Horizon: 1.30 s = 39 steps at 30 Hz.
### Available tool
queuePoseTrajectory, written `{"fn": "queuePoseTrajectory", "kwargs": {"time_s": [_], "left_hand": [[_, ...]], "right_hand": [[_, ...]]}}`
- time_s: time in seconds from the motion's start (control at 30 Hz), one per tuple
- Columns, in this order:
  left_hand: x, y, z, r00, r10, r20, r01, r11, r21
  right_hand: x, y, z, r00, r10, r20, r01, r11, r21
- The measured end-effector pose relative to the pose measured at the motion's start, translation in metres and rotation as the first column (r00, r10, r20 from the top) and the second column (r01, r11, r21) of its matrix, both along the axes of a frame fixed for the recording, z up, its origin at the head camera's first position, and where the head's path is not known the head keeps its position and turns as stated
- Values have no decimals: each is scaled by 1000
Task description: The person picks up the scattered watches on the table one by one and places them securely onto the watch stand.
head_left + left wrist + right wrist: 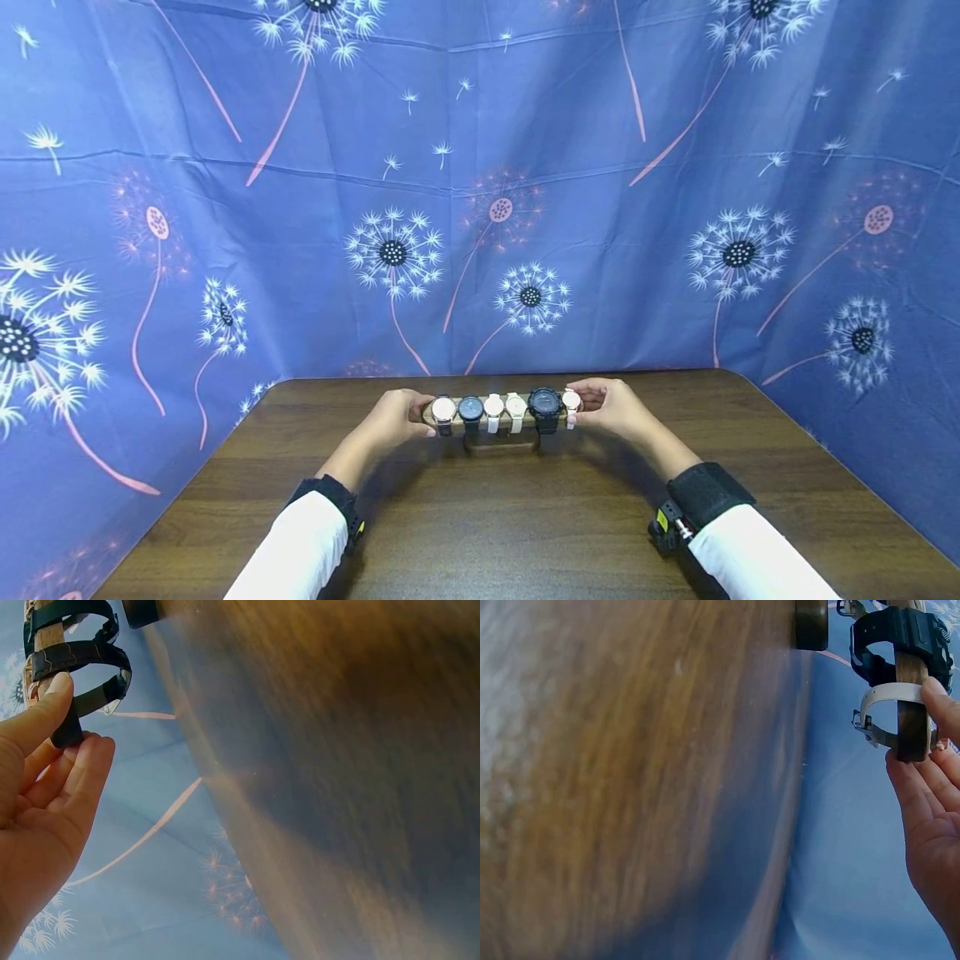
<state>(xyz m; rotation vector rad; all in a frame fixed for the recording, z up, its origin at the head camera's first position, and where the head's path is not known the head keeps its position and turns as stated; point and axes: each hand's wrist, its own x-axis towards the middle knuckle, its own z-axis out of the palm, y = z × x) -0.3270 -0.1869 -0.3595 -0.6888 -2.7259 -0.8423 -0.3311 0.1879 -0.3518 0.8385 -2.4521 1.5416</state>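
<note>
A wooden watch stand (911,739) carries several wristwatches in a row along its bar, its base (501,444) showing below, low over the tabletop in the head view. My left hand (400,412) grips the bar's left end, thumb beside a rose-gold-rimmed watch (443,408) on a dark strap. At the opposite end my right hand (609,405) holds the bar, its thumb by a small white-strapped watch (572,401). Beside that sits a bulky black watch (544,402). Toward the middle are two pale watches, one of them a white watch (493,406), and a black watch (471,408).
The brown wooden table (495,533) spreads out in front of and around the stand. Behind it hangs a blue curtain (622,275) with dandelion prints, meeting the table's back edge. Black bands with small devices are strapped round both wrists.
</note>
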Motion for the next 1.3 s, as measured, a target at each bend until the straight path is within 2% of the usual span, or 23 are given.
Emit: {"fn": "queuePoseTrajectory", "kwargs": {"time_s": [0.33,0.63,0.9,1.07,1.17,1.3], "left_hand": [[-2,1,1,999,-18,-31,18,1000,-20],[-1,5,-1,999,-34,-22,33,999,-9],[0,7,-5,999,-19,-48,18,1000,-21],[3,9,-5,997,-12,-76,5,996,-85],[7,8,-2,996,2,-88,-16,986,-163],[19,8,4,993,73,-94,-95,962,-255]], "right_hand": [[0,-1,5,1000,-3,-25,5,998,61],[-20,11,-20,998,-34,-58,40,993,110],[-15,9,-23,988,-67,-137,92,978,185],[-7,6,-20,970,-101,-220,159,951,265],[-1,5,-16,944,-131,-303,232,917,325],[14,1,-5,913,-139,-383,294,877,381]]}}
